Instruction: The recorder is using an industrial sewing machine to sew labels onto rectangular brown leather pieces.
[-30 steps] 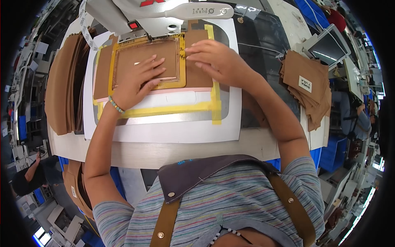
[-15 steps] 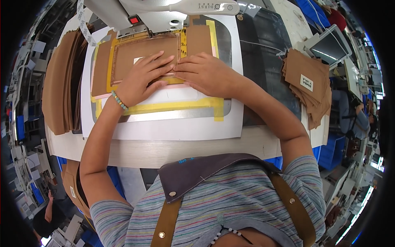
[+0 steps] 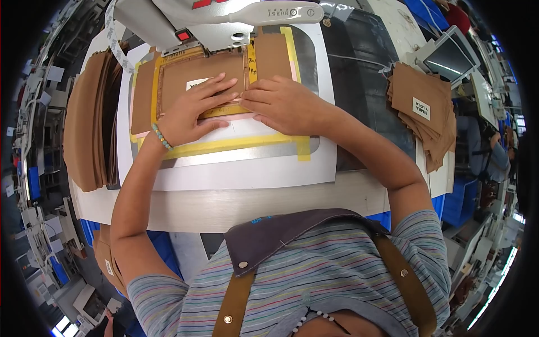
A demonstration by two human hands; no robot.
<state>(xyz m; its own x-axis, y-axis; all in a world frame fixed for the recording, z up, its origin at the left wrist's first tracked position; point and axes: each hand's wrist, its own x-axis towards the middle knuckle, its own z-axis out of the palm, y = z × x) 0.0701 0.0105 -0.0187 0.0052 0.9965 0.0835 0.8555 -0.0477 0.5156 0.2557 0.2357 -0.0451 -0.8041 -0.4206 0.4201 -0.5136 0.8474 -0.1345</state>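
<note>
My left hand [image 3: 193,109] lies flat with its fingers spread over the lower part of a brown panel [image 3: 222,68], partly covering a white label [image 3: 196,84]. My right hand [image 3: 289,106] rests at the lower right corner of the yellow-edged frame [image 3: 252,66] around that panel, its fingers stretched out toward the left hand. No grasped thing shows in either hand. The frame sits on a grey metal plate [image 3: 241,149] edged with yellow tape. Above the panel's far edge stands a white sewing machine head [image 3: 216,33], which hides part of the frame.
A white sheet [image 3: 247,177] lies under the plate. At left stands a thick stack of brown panels [image 3: 87,123]. Another brown stack [image 3: 418,95], with a white label on top, is at right near a small screen [image 3: 451,59]. A white strip [image 3: 115,42] hangs beside the machine.
The view has shifted slightly, so the table and stacks appear a little to the right. Both hands stay in nearly the same place on the panel and frame.
</note>
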